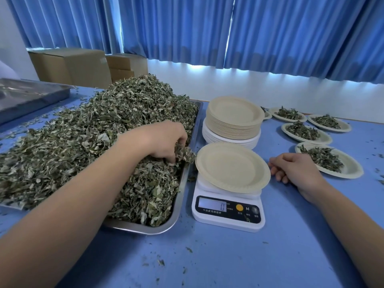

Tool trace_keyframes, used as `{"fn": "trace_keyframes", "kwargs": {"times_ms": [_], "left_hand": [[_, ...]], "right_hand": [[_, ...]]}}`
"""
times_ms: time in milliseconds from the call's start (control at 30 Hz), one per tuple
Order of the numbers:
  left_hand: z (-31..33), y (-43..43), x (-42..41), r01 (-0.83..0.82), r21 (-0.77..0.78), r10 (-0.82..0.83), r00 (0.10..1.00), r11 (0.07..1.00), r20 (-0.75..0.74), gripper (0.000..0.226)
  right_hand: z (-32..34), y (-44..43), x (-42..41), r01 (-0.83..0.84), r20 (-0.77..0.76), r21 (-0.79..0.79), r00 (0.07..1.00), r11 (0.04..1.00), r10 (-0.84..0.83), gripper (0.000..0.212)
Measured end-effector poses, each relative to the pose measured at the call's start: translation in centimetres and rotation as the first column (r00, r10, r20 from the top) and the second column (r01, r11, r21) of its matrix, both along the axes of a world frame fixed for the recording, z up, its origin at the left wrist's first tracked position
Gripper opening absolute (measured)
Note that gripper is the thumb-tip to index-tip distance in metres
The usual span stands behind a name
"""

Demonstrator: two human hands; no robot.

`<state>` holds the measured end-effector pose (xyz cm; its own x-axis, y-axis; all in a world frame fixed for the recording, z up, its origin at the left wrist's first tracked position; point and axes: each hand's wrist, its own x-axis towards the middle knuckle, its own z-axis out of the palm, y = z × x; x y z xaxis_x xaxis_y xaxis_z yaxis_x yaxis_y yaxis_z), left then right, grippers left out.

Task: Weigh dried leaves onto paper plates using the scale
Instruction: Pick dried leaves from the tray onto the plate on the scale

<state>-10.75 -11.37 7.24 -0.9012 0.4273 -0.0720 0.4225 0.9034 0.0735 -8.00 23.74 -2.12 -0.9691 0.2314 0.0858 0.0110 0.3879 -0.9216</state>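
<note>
Your left hand (164,142) is sunk into the heap of dried green leaves (83,138), fingers curled down round a loose clump of them. It sits at the right edge of the long stainless-steel tray (145,229) that holds the heap. The leaves pile high above the tray's rim and spill over its left side onto the blue worktop (228,258).

Your right hand (295,167) rests on the worktop with its fingers loosely curled and nothing in it. Its fingertips lie just beside the rim of the round beige paper plate (232,169). That plate carries no leaves and sits on top of the white digital scale (228,221), overhanging the platform on both sides. The scale stands just to the right of the tray, and its display reads 0.

Behind the scale stands a tall stack of paper plates (234,121), beige ones on top of white ones, close against the tray's right rim. To the right of the stack and of your right hand, several filled paper plates (353,170) lie spread over the worktop, each holding a small mound of leaves. The nearest one is just behind your right hand. Leaf crumbs are scattered over the worktop.

At the far left lies a second steel tray (31,94). Brown cardboard boxes (70,65) stand behind the heap, and pleated blue curtains (270,28) hang along the wall.
</note>
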Motion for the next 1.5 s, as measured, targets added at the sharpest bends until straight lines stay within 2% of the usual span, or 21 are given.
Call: {"fn": "trace_keyframes", "kwargs": {"times_ms": [100, 233, 400, 533, 667, 733, 833, 1000, 1167, 1367, 1500], "left_hand": [[0.2, -0.5, -0.7, -0.024, 0.120, 0.039, 0.991, 0.993, -0.127, 0.036], [0.1, -0.8, -1.1, -0.062, 0.249, 0.129, 0.956, 0.967, -0.262, 0.038], [0.6, -0.9, -1.3, -0.096, 0.265, 0.172, 0.945, 0.959, -0.279, 0.040], [1.3, -1.1, -1.4, -0.116, 0.290, 0.228, 0.892, 0.950, -0.390, 0.035], [1.3, -0.7, -1.4, -0.156, 0.306, 0.268, 0.890, 0.939, -0.368, 0.034], [1.3, -0.4, -1.4, -0.156, 0.371, 0.308, 0.865, 0.915, -0.397, 0.029], [2.0, 0.6, -1.1, -0.070, 0.524, 0.342, 0.829, 0.849, -0.443, 0.027], [3.2, 3.8, -0.2, 0.038, 0.684, 0.251, 0.914, 0.728, -0.318, 0.027], [2.6, 7.5, 1.4, 0.048, 0.751, 0.020, 0.996, 0.658, -0.081, 0.032], [-0.3, 9.8, 2.1, 0.133, 0.542, -0.137, 0.990, 0.830, -0.034, 0.027], [-1.5, 9.6, 2.0, 0.156, 0.454, -0.145, 0.988, 0.877, -0.058, 0.030]], "right_hand": [[0.0, 0.0, 0.1, -0.003, -0.002, 0.002, 1.000, 1.000, 0.003, 0.028], [0.1, -0.1, 0.2, -0.005, -0.004, 0.006, 1.000, 1.000, 0.005, 0.028], [0.3, -0.4, 0.2, -0.006, -0.008, 0.010, 1.000, 1.000, 0.006, 0.028], [0.4, -0.4, 0.3, -0.005, -0.007, 0.009, 1.000, 1.000, 0.005, 0.028], [0.4, -0.4, 0.4, -0.005, -0.006, 0.013, 1.000, 1.000, 0.005, 0.028], [0.4, -0.4, 0.4, -0.010, -0.007, 0.015, 1.000, 1.000, 0.010, 0.029], [0.3, -0.4, 0.3, -0.017, -0.001, 0.017, 1.000, 1.000, 0.017, 0.027], [0.3, -0.2, 0.2, -0.021, -0.004, 0.003, 1.000, 1.000, 0.021, 0.027], [0.2, -0.1, 0.2, -0.022, -0.003, -0.007, 1.000, 1.000, 0.022, 0.027], [0.1, 0.1, 0.1, -0.017, -0.003, -0.018, 1.000, 1.000, 0.017, 0.026], [-0.1, 0.1, 0.0, -0.018, 0.001, -0.018, 1.000, 1.000, 0.018, 0.026]]}}
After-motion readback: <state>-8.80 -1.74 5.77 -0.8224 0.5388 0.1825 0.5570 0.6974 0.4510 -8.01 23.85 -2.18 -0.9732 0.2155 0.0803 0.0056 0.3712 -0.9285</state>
